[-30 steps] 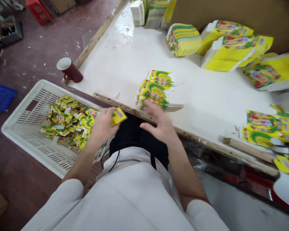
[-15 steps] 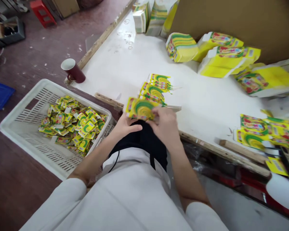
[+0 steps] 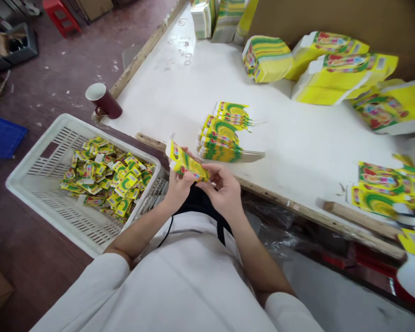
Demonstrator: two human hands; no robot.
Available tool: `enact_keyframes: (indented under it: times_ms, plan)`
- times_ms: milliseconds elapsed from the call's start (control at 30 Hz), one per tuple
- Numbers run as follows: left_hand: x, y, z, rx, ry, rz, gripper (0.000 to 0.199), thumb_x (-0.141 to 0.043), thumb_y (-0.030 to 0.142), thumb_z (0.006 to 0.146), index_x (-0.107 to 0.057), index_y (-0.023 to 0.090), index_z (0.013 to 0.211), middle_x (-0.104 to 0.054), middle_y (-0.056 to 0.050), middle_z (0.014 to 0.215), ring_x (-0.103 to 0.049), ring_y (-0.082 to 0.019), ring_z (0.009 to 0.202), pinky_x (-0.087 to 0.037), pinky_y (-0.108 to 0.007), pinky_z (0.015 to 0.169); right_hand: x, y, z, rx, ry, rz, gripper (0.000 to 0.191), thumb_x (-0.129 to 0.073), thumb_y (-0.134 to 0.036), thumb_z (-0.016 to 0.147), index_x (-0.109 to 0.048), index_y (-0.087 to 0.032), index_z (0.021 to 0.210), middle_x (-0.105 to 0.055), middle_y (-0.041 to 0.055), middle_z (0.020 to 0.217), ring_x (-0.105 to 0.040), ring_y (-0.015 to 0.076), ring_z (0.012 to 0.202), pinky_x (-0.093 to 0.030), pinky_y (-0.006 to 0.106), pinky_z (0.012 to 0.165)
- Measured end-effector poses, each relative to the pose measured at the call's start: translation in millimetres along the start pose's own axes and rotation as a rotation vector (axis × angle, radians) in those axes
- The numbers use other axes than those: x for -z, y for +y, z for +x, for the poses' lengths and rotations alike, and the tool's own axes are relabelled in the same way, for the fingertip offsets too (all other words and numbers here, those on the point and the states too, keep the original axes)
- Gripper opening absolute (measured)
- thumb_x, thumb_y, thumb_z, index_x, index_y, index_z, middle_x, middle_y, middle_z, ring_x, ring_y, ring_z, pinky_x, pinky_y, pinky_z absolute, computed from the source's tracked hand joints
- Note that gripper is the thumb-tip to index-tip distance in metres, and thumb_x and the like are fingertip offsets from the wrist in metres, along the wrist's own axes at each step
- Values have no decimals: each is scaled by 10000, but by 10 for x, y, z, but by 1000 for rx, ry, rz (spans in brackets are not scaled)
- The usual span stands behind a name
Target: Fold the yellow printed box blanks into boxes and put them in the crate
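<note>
Between my two hands is a small yellow and green printed carton [image 3: 186, 162], tilted, with a white flap at its left end. My left hand [image 3: 180, 186] is closed around its left part, the thumb on the near face. At the right end, my right hand [image 3: 224, 186] pinches the carton with thumb and fingers. Just beyond my hands, a fanned row of flat cartons [image 3: 221, 140] lies on the white table [image 3: 290, 152]. Left of me, a white plastic basket [image 3: 31, 177] holds a heap of similar small cartons [image 3: 107, 177].
A maroon mug [image 3: 105, 101] lies tilted at the table's left corner. Stacks of yellow cartons [image 3: 346, 76] stand along the back. More flat cartons [image 3: 376, 184] lie at the right, near a wooden strip [image 3: 361, 219]. A red stool [image 3: 61, 18] stands on the floor.
The carton has turned from lying broad face up to a slanted, narrower view, now opened out somewhat. Both hands have shifted slightly lower, and the right hand has moved left.
</note>
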State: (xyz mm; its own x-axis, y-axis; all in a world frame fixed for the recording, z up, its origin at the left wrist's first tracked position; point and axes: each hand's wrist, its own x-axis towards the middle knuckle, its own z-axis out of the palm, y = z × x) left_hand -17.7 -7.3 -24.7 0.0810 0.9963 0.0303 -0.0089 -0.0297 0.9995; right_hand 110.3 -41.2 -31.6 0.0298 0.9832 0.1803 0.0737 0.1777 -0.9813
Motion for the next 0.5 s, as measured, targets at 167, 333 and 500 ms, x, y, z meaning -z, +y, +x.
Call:
enact_keyframes:
  times_ms: [167,333,500]
  plan:
    - [152,-130,-59,-88,172,-128,402,-876,543,606,-670,211,701,-700,36,708,-645,-129,630,-556,-283,660,191,-101,62,116,-58,-114,77,-665,-262,904,-732,-255,869,-648,8,791,-605,183,736,-483,330,666]
    - [557,133,124,-65,-137,72,578,-623,706,812,-721,233,1129,-764,-102,1113,-702,-282,1098,-548,-434,965,362,-132,75,264,33,-417,206,-610,-208,928,-788,-312,926,-679,28,830,-616,197,785,-504,359,722]
    - [641,374,128,-130,-546,500,966,-853,559,626,-467,208,1439,-571,-164,1443,-556,-354,1334,-469,-464,1090,383,-114,30,436,-88,-635,280,-601,-202,939,-770,-416,1003,-699,10,869,-623,223,946,-415,496,1075]
